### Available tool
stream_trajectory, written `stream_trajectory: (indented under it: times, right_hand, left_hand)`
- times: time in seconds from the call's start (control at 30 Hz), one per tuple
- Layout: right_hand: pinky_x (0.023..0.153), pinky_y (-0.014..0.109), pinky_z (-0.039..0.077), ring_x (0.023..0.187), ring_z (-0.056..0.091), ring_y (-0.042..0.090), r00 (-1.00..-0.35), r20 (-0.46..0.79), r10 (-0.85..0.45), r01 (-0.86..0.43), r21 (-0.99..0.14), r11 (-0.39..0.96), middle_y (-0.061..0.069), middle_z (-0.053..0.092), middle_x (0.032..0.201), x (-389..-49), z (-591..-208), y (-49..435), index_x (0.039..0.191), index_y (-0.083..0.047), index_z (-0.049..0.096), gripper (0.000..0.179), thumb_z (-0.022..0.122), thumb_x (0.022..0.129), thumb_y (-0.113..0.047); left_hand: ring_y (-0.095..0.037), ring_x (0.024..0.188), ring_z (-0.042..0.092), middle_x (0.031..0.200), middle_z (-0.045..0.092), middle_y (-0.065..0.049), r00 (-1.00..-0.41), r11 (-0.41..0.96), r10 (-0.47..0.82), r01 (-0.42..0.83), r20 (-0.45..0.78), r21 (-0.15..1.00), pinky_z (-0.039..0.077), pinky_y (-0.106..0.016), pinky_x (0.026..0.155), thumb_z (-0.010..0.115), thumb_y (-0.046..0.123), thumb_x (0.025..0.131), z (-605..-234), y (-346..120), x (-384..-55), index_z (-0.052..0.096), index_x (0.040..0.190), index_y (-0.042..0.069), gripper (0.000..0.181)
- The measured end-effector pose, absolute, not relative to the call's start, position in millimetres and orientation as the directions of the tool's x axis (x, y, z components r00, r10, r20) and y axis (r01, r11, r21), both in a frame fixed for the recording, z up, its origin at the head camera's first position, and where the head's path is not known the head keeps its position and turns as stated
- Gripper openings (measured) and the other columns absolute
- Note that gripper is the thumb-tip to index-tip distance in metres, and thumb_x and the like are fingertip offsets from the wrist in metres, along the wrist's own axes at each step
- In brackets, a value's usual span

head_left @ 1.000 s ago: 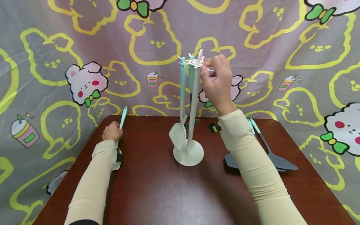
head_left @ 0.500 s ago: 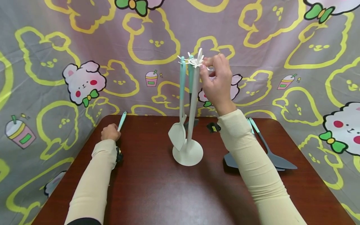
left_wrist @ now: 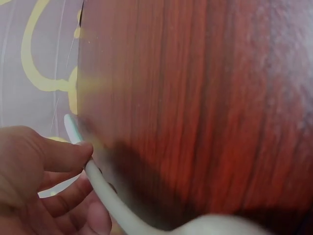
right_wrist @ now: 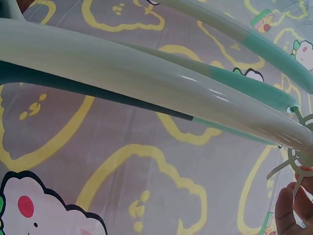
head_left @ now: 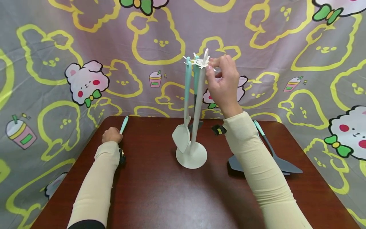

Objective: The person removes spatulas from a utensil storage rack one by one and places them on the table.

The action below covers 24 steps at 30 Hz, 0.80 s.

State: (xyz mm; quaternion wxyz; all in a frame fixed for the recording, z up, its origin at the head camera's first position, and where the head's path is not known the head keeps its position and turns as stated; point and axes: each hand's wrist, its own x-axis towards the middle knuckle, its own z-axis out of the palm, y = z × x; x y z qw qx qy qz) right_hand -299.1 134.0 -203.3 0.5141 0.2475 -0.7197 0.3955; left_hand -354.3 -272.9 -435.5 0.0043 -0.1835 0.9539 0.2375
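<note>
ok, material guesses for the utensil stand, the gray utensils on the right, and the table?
Utensil stand: painted metal or plastic, can't tell which; smooth, off-white, with glossy highlights.
Gray utensils: probably silicone or nylon, matte, no metallic glint; mint handle looks like plastic.
Table: wood or wood-look laminate; streaky reddish-brown grain, soft sheen.

A person's right hand (head_left: 224, 81) pinched the top of a white stand (head_left: 198, 108) hung with turquoise-handled utensils (head_left: 187, 82). The left hand (head_left: 112, 135) gripped another utensil (head_left: 124, 125) on the left of the red-brown table (head_left: 160, 190); grey spatulas (head_left: 287, 164) lay at the right, partly behind a sleeve (head_left: 257, 168).
</note>
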Motion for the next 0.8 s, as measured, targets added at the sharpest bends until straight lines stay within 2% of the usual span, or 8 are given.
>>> stream_trajectory:
  times: [0.3, 0.6, 0.8]
  right_hand:
    - [0.07, 0.01, 0.046, 0.104, 0.065, 0.023, -0.351, 0.934, 0.062, -0.769, -0.326, 0.549, 0.02, 0.063, 0.09, -298.9, -202.8, 137.5, 0.088, 0.006, 0.063, 0.021, 0.054, 0.091, -0.014]
    - [0.068, 0.017, 0.049, 0.105, 0.065, 0.022, -0.353, 0.934, 0.063, -0.782, -0.331, 0.528, 0.021, 0.063, 0.092, -300.7, -201.8, 134.3, 0.089, 0.006, 0.063, 0.022, 0.054, 0.09, -0.014]
    - [0.068, 0.015, 0.049, 0.105, 0.066, 0.022, -0.338, 0.94, 0.041, -0.779, -0.303, 0.549, 0.021, 0.062, 0.092, -301.3, -204.0, 136.8, 0.09, 0.006, 0.063, 0.023, 0.052, 0.091, -0.015]
  left_hand:
    - [-0.042, 0.095, 0.061, 0.104, 0.065, -0.026, -0.922, 0.809, -0.367, -0.383, -0.127, 0.447, 0.051, -0.05, 0.074, 0.059, 0.013, 0.087, -436.6, -272.2, -359.3, 0.067, 0.102, -0.002, 0.023]
    - [-0.037, 0.086, 0.059, 0.096, 0.065, -0.023, -0.922, 0.812, -0.359, -0.385, -0.144, 0.439, 0.049, -0.046, 0.069, 0.059, 0.014, 0.088, -438.9, -275.0, -360.8, 0.067, 0.098, -0.002, 0.02]
    - [-0.036, 0.084, 0.059, 0.095, 0.065, -0.022, -0.924, 0.82, -0.349, -0.381, -0.154, 0.428, 0.048, -0.044, 0.066, 0.058, 0.015, 0.088, -441.1, -274.3, -363.2, 0.068, 0.097, 0.0, 0.02]
